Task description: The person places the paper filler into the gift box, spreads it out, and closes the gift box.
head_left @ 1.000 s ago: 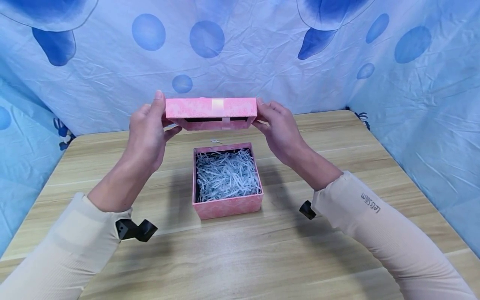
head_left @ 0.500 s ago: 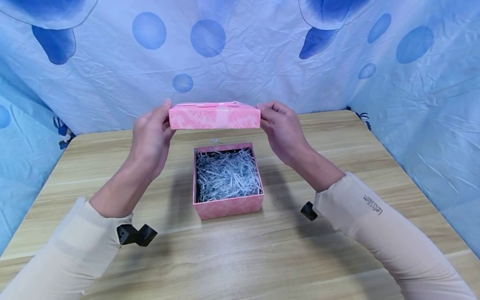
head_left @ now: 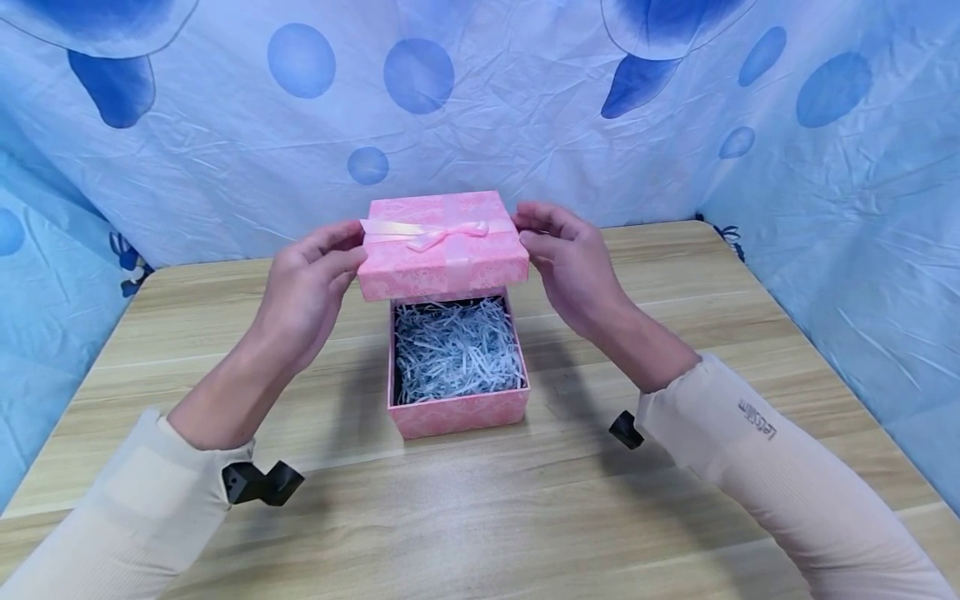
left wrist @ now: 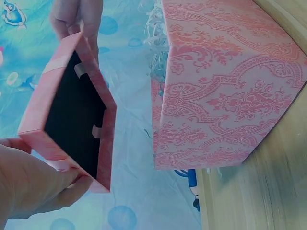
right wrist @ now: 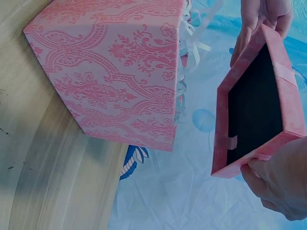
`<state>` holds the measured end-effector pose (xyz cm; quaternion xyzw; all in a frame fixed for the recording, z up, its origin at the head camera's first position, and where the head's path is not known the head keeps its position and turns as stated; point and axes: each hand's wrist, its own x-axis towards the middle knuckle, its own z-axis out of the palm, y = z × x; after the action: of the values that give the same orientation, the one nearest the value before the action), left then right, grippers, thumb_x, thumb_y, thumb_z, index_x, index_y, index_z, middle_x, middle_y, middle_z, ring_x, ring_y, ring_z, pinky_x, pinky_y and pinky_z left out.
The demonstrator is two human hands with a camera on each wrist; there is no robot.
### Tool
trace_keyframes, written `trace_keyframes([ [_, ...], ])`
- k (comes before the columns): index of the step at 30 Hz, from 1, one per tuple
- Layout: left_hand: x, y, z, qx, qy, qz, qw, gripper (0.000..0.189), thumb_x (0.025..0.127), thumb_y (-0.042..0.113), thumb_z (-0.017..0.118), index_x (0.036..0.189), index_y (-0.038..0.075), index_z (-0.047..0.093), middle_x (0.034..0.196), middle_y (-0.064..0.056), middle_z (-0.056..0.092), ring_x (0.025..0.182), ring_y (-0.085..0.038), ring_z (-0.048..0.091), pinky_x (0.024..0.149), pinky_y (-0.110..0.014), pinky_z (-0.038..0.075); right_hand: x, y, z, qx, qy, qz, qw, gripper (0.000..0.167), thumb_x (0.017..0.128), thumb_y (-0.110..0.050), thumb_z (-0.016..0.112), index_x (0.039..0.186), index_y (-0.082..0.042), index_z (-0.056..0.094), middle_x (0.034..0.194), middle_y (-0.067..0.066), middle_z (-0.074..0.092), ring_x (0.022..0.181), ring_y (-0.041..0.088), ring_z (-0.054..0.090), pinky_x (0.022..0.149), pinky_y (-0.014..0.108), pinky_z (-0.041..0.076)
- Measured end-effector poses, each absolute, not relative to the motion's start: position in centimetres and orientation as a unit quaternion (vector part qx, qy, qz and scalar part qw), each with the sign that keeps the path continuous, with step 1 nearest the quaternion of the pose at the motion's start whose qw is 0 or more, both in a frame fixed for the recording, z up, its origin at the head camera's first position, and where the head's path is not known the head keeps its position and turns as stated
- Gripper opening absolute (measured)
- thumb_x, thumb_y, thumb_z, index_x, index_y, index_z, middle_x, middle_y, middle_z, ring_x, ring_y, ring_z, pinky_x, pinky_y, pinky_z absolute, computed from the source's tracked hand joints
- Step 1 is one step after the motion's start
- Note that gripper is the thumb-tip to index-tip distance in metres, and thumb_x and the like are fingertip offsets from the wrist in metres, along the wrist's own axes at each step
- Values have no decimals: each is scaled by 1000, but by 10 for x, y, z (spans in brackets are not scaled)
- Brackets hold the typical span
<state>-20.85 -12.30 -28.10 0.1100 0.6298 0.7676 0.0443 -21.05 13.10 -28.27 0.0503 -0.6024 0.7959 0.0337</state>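
Note:
A pink patterned box lid [head_left: 442, 279] with a ribbon bow [head_left: 450, 233] on top hangs in the air, tilted, above the far edge of the box. My left hand [head_left: 303, 287] grips its left side and my right hand [head_left: 570, 271] its right side. Below stands the open pink box [head_left: 461, 415], filled with pale shredded paper [head_left: 457, 348]. From both wrist views the lid's black inside [left wrist: 76, 115] shows, with ribbon ends taped at its edges. The lid [right wrist: 291, 103] stays apart from the box [right wrist: 105, 76].
The box stands on a wood-grain table [head_left: 465, 517]. A small white paper shred seems to lie behind it, now hidden by the lid. Blue patterned cloth [head_left: 480, 108] hangs behind the table and along both sides.
The lid has come down and nearer, and has tipped so that its top with the bow now shows instead of its underside. Both hands moved with it; the box stayed put.

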Motion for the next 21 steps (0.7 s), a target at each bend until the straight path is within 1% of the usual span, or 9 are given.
trace_keyframes([
  [3,-206,-124,-282,117,646,753,48,46,98,-2,45,141,-12,32,125,-12,43,120,-22,41,106,-26,36,-208,132,-285,51,-615,787,29,39,95,10,44,134,9,44,119,14,50,111,23,51,97,27,45],
  [6,-203,-125,-282,116,660,740,59,47,97,-4,44,142,-11,32,130,-14,41,123,-22,40,105,-24,37,-204,132,-287,50,-625,779,23,41,94,12,45,134,10,44,126,16,48,116,24,50,101,29,44],
  [10,-202,-125,-283,107,665,735,73,50,96,-6,44,144,-10,29,141,-18,36,130,-24,38,107,-25,35,-200,133,-289,47,-632,774,20,41,93,12,46,134,11,44,129,18,49,118,24,51,101,29,44],
  [12,-202,-125,-283,106,664,736,78,51,95,-8,44,144,-11,28,143,-20,35,133,-26,37,108,-26,35,-199,134,-290,46,-630,775,19,41,93,12,46,134,11,45,129,19,50,118,24,51,101,29,44],
  [17,-202,-127,-286,108,661,738,89,53,93,-11,43,144,-11,28,144,-21,35,135,-28,36,109,-28,33,-196,134,-291,49,-632,774,12,42,92,14,47,133,12,45,131,20,50,121,26,51,102,29,43],
  [21,-201,-129,-289,106,666,732,100,53,94,-9,45,144,-10,29,144,-19,34,136,-27,36,110,-29,32,-193,135,-293,49,-643,765,5,42,91,14,47,134,11,46,133,19,50,123,26,51,101,29,44],
])
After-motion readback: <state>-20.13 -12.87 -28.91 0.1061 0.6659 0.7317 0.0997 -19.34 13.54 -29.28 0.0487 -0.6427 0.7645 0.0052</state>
